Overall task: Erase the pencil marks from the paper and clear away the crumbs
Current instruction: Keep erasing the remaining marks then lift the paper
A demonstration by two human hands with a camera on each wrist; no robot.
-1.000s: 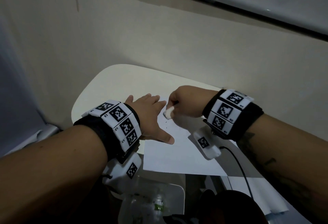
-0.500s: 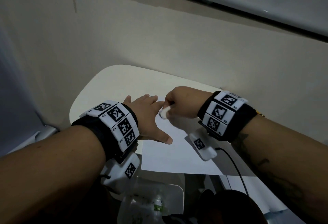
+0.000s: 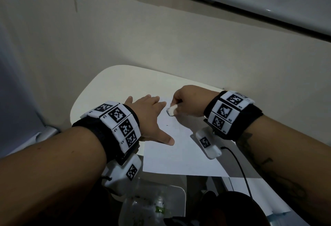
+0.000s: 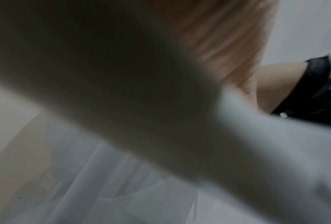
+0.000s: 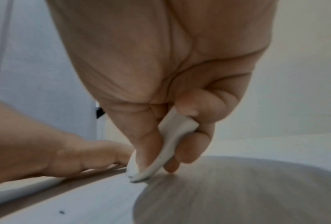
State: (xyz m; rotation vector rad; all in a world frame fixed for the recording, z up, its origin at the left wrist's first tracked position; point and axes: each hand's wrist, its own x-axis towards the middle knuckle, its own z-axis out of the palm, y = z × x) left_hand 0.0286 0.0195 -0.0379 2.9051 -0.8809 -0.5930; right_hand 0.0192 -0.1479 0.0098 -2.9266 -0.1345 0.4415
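Eraser (image 3: 171, 110): pinched in my right hand (image 3: 189, 103), moved slightly right, rubbing continues. Left hand (image 3: 148, 116): flat, fingers spread, pinning paper (image 3: 182, 156).

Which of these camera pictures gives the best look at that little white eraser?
The right wrist view: the eraser fills the middle, pinched by the right hand, its tip on the paper. The head view shows it only as a small white lump. The left wrist view is blurred and does not show it.
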